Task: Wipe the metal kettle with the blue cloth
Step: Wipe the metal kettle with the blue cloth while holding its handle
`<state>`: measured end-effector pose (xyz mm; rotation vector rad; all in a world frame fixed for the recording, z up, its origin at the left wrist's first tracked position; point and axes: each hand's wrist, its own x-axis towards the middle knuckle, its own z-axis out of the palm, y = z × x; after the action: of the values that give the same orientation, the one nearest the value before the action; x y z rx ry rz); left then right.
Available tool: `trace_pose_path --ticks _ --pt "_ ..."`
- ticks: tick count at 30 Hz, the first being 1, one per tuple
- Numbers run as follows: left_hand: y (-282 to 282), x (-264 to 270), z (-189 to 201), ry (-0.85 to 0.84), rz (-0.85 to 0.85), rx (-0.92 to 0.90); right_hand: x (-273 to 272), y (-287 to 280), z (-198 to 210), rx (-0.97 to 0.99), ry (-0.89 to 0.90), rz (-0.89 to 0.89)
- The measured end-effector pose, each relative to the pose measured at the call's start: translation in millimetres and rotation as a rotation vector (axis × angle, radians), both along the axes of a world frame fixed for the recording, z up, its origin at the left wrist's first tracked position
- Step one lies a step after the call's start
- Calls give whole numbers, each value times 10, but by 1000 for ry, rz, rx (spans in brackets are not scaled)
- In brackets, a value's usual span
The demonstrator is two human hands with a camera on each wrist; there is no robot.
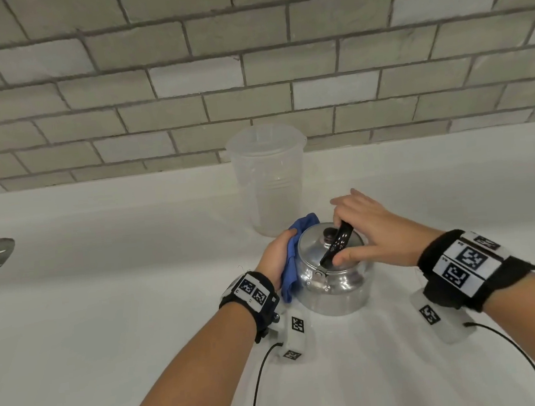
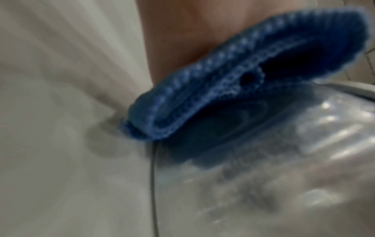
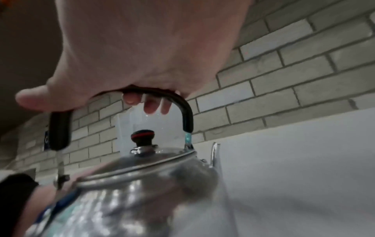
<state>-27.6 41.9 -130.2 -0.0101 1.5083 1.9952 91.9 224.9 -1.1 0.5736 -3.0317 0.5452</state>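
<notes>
White bench (image 1: 107,314): shiny round metal kettle (image 1: 333,281) sits on it, just in front of the clear plastic jug (image 1: 267,183). Your right hand (image 1: 371,226) grips the kettle's black arched handle (image 1: 339,240); keep steadying it. Your left hand (image 1: 274,260) presses the folded blue cloth (image 1: 290,272) against the kettle's left wall, fingers curled round it. Sweep around with even pressure.

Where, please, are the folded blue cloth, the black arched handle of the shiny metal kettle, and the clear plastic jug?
blue cloth (image 2: 233,89), left wrist view, stitched hem.
black arched handle (image 3: 185,112), right wrist view, right bend.
clear plastic jug (image 1: 269,183), head view, side wall.
</notes>
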Motion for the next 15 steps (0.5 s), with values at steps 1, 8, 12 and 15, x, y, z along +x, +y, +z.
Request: trace_pose_path --ticks 1,8,12,15 --pt "4 4 1 0 17 10 -27 -16 -11 -43 17 6" --pt "39 56 -11 -30 124 113 -153 -405 -235 -228 307 -267" --pt "32 131 -1 -35 206 187 -298 -639 -271 -60 406 -481" --pt "31 213 90 -45 208 207 -401 -735 -215 -36 405 -572"
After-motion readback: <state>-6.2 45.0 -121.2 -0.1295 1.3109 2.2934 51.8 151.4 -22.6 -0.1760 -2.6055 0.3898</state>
